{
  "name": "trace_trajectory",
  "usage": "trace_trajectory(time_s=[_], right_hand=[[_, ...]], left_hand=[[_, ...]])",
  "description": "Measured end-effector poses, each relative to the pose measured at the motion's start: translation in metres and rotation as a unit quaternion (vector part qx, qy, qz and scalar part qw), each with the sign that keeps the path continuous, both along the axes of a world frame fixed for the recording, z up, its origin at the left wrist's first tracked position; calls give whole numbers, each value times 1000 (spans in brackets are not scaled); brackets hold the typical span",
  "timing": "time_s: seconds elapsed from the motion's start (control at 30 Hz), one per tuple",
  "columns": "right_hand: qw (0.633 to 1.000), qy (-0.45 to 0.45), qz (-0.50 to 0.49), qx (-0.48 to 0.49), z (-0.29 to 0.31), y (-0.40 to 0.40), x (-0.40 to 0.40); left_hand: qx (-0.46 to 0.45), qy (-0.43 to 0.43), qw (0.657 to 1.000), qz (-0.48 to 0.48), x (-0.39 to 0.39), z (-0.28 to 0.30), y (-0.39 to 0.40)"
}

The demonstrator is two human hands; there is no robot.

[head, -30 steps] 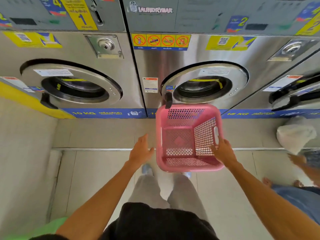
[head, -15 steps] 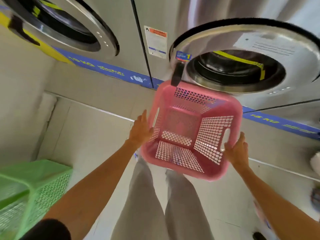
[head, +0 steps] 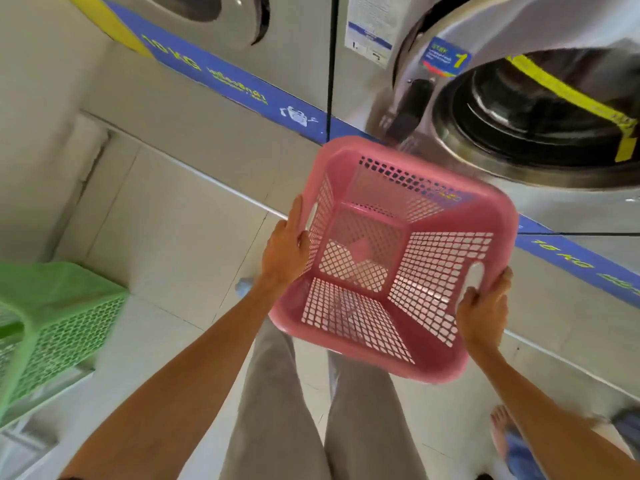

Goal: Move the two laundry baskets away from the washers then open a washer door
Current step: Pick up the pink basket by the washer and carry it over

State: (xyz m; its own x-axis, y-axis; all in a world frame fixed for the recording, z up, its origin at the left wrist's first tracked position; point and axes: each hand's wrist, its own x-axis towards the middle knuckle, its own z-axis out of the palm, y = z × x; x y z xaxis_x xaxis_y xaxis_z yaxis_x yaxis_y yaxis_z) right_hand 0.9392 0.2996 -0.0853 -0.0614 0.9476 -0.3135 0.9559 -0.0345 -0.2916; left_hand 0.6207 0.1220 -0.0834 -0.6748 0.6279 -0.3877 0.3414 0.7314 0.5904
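Raised since earlier: pink basket [head: 391, 258], empty, left hand [head: 284, 251] and right hand [head: 483, 306] gripping its rim; green basket [head: 52, 327] apart, contents unclear

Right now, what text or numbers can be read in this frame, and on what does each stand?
"10 KG": blue strip under the left washer.
"1": sticker on the right washer's door rim.
"1.": white label between the doors; its other print is too small.
"KG" on the right blue strip: its number is blurred.
Thai wording on both strips: blurred.
Pink basket: none.

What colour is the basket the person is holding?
Pink. The head view shows the basket clearly, held by both hands.
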Motion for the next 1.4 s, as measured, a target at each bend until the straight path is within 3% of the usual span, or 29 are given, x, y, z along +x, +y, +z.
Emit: trace_trajectory(time_s=[0.17,0.37,0.73,1.13,1.4], right_hand=[[995,6,101,-22,16,-38,-52],[978,20,203,-52,27,-93,-174],[896,53,440,-36,28,-198,-425],[810,6,579,-94,7,-278,-663],[802,-30,583,-127,-41,-313,-793]], left_hand=[[-23,15,996,80,-18,19,-87],[-78,42,974,207,-60,30,-211],[-92,47,924,369,-167,41,-392],[-99,-1,885,454,-282,18,-490],[-90,-31,867,490,-365,-41,-517]])
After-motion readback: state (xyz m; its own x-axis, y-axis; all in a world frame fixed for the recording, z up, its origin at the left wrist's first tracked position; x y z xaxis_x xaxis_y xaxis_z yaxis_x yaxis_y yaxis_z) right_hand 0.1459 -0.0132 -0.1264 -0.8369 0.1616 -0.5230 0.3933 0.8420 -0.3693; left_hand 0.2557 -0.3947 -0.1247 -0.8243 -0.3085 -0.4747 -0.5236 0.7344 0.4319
